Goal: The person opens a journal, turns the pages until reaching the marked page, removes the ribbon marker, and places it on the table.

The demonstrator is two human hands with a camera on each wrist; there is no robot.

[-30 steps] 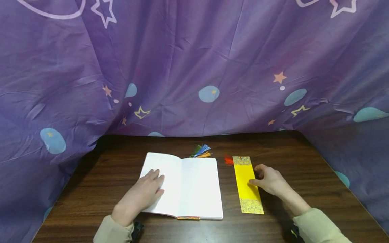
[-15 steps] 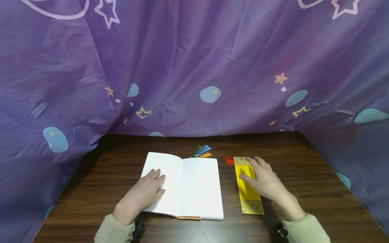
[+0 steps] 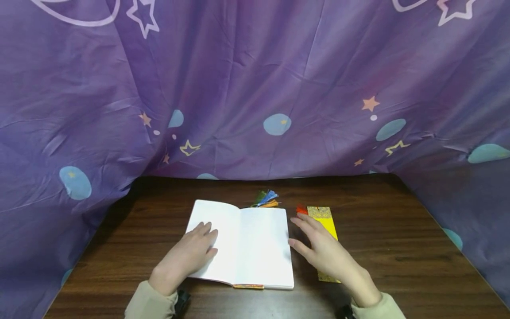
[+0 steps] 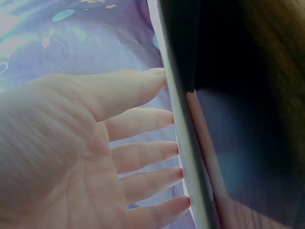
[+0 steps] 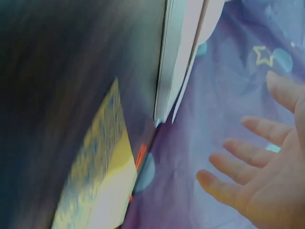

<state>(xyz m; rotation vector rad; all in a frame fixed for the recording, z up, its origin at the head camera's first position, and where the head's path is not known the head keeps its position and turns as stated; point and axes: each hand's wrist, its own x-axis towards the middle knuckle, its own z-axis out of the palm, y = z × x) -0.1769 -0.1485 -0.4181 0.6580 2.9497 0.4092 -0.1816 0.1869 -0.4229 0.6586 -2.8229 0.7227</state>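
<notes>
Head view: hands (image 3: 186, 256) (image 3: 327, 251) at open book (image 3: 264, 250)

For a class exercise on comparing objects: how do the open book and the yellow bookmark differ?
The open book shows white pages; the yellow bookmark has patterned ends. The book is wide and thick, while the bookmark is a narrow, thin strip. The left hand rests on the book, whereas the right hand partly hides the bookmark in the head view without gripping it. Both lie on the brown table.

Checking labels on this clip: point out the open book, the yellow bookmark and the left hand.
Open book (image 3: 259, 248), head view, right page.
Yellow bookmark (image 3: 327, 224), head view, upper yellow part.
Left hand (image 3: 186, 253), head view, back of hand.
</notes>
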